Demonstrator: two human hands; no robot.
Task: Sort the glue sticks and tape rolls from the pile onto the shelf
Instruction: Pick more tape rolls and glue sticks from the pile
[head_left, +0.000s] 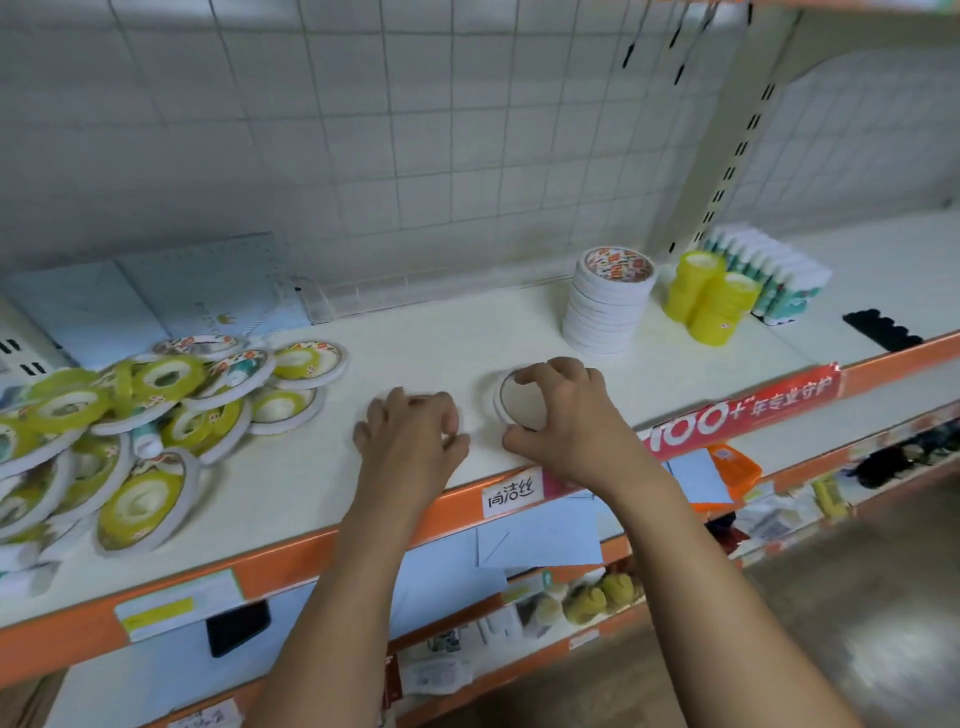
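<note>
A pile of white and yellow tape rolls (156, 415) with a glue stick (148, 441) among them lies at the shelf's left. My right hand (561, 415) grips a white tape roll (514, 402) lying flat on the shelf (467, 338). My left hand (410, 431) curls over another white roll (423, 399), mostly hidden under the fingers. At the back right stand a stack of white tape rolls (605, 301), stacked yellow tape rolls (709, 299) and a row of glue sticks (769, 275).
Blue notebooks (156, 296) lean at the back left by a clear divider (317, 304). A black strip (883, 330) lies at the far right. The orange shelf edge (291, 561) carries labels and a red banner (743, 410). Lower shelves hold mixed goods.
</note>
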